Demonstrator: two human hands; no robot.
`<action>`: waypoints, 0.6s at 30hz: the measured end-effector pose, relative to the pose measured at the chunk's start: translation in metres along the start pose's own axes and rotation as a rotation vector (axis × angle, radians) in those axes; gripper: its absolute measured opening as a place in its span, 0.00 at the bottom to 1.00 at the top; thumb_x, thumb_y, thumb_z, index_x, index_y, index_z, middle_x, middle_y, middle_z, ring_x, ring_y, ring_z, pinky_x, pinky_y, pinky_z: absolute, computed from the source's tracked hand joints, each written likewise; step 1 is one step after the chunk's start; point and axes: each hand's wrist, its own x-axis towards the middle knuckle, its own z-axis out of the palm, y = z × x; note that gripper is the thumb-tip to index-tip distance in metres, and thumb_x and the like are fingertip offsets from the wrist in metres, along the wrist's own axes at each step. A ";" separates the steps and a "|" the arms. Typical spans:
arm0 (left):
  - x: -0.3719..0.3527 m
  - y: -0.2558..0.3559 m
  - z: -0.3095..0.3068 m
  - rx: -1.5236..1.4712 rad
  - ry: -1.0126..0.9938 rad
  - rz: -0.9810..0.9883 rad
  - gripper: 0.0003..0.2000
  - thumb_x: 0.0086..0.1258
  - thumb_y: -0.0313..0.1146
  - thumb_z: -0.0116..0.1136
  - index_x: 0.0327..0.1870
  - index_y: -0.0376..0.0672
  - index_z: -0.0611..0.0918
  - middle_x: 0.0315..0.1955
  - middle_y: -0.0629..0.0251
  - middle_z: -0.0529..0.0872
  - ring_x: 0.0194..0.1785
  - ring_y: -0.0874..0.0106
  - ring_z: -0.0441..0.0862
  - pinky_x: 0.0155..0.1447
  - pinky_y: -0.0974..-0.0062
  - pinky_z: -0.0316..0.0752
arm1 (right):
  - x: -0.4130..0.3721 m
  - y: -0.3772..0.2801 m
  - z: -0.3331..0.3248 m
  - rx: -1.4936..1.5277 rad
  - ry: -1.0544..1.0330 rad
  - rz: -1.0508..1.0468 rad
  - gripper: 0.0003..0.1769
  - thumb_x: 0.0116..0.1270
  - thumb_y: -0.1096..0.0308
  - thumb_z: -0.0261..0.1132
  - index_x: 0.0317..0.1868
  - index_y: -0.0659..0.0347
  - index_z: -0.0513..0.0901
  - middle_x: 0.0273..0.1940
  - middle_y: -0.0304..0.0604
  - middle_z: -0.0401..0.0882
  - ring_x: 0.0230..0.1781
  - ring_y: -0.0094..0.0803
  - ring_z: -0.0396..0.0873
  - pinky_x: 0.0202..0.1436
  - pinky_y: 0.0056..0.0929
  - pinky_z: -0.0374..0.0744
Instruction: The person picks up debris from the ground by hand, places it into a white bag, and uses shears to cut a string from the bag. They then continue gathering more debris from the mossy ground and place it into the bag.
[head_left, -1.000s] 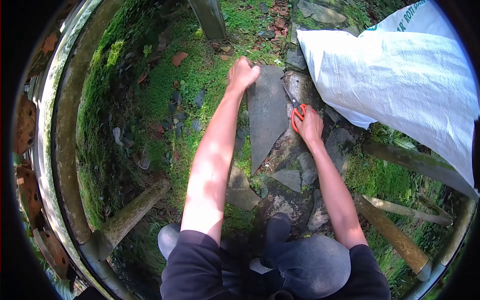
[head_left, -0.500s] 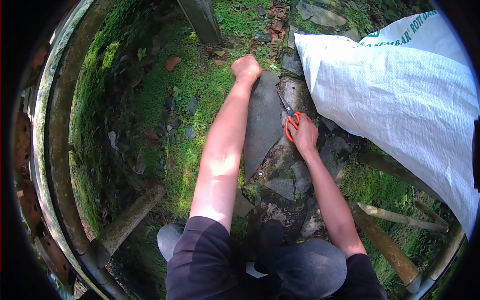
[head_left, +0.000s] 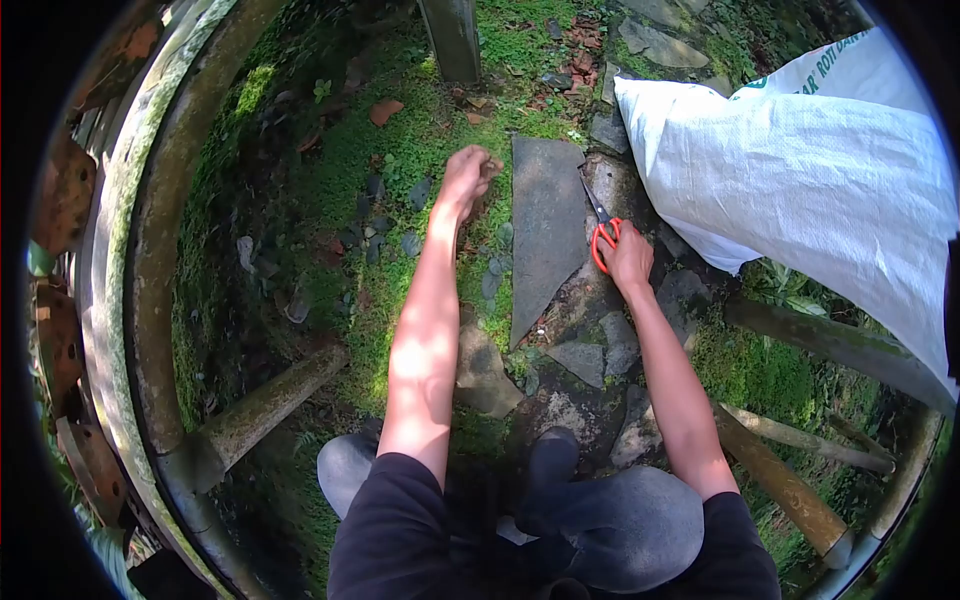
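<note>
A long grey sheet (head_left: 545,225), pointed at its near end, lies flat on the mossy ground. My right hand (head_left: 630,258) grips orange-handled scissors (head_left: 602,228) at the sheet's right edge, blades pointing away from me. My left hand (head_left: 465,180) hovers over the moss just left of the sheet, fingers loosely curled, with nothing visible in it. Grey offcuts (head_left: 580,358) lie near my knees.
A large white woven sack (head_left: 800,180) lies to the right. Mossy bamboo poles (head_left: 265,400) and a curved rail (head_left: 150,260) ring the spot. A post (head_left: 455,35) stands ahead. Small stones and dry leaves dot the moss.
My left hand has let go of the sheet's far end and moved left onto the moss. The sheet now lies flat. My right hand keeps the scissors at the sheet's edge.
</note>
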 end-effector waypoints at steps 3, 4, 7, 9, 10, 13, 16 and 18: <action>-0.045 -0.016 -0.015 -0.026 0.041 -0.089 0.06 0.74 0.24 0.44 0.44 0.38 0.75 0.32 0.65 0.82 0.21 0.86 0.67 0.18 0.90 0.58 | 0.001 0.000 0.000 -0.009 0.001 0.001 0.25 0.60 0.56 0.75 0.51 0.64 0.78 0.41 0.58 0.85 0.45 0.57 0.84 0.49 0.50 0.80; -0.057 -0.026 -0.021 -0.061 0.024 -0.084 0.06 0.73 0.23 0.44 0.44 0.37 0.76 0.31 0.66 0.80 0.21 0.85 0.67 0.18 0.89 0.58 | 0.002 0.000 0.001 -0.015 -0.008 0.011 0.26 0.60 0.56 0.75 0.51 0.63 0.79 0.41 0.58 0.85 0.45 0.57 0.84 0.50 0.50 0.80; -0.098 -0.050 -0.043 -0.129 0.052 -0.088 0.06 0.72 0.25 0.45 0.41 0.39 0.76 0.27 0.69 0.76 0.20 0.84 0.66 0.17 0.87 0.56 | -0.001 0.005 -0.001 0.019 -0.023 -0.016 0.26 0.60 0.54 0.74 0.52 0.61 0.79 0.44 0.59 0.85 0.47 0.56 0.83 0.51 0.49 0.79; -0.116 -0.046 -0.053 -0.233 0.114 -0.093 0.05 0.71 0.27 0.46 0.38 0.41 0.76 0.25 0.70 0.74 0.20 0.83 0.65 0.16 0.85 0.55 | -0.006 0.014 0.002 0.172 0.020 0.000 0.24 0.61 0.54 0.74 0.49 0.62 0.81 0.41 0.58 0.86 0.45 0.56 0.84 0.49 0.49 0.79; -0.126 -0.046 -0.063 -0.320 0.160 -0.106 0.04 0.70 0.28 0.47 0.37 0.42 0.76 0.24 0.71 0.72 0.19 0.82 0.64 0.16 0.85 0.55 | -0.018 0.008 -0.002 0.206 0.040 0.030 0.22 0.60 0.55 0.74 0.47 0.62 0.81 0.39 0.58 0.86 0.45 0.56 0.84 0.48 0.48 0.79; -0.149 -0.045 -0.096 -0.482 0.238 -0.093 0.05 0.65 0.32 0.46 0.30 0.45 0.74 0.21 0.70 0.71 0.18 0.78 0.62 0.16 0.82 0.53 | -0.056 0.000 -0.010 0.311 0.086 0.070 0.19 0.60 0.57 0.74 0.41 0.63 0.81 0.35 0.56 0.86 0.42 0.55 0.85 0.46 0.46 0.79; -0.168 -0.026 -0.115 -0.494 0.246 -0.072 0.09 0.66 0.35 0.44 0.27 0.45 0.74 0.20 0.68 0.72 0.17 0.77 0.61 0.15 0.79 0.51 | -0.092 0.011 0.006 0.451 0.103 0.004 0.15 0.60 0.63 0.75 0.36 0.64 0.80 0.32 0.54 0.86 0.36 0.49 0.87 0.41 0.41 0.81; -0.177 -0.012 -0.117 -0.491 0.265 -0.044 0.10 0.68 0.37 0.45 0.27 0.45 0.74 0.19 0.68 0.72 0.16 0.77 0.61 0.15 0.79 0.50 | -0.112 0.021 0.019 0.572 0.049 0.045 0.14 0.61 0.65 0.75 0.35 0.64 0.80 0.32 0.52 0.86 0.33 0.44 0.88 0.38 0.39 0.81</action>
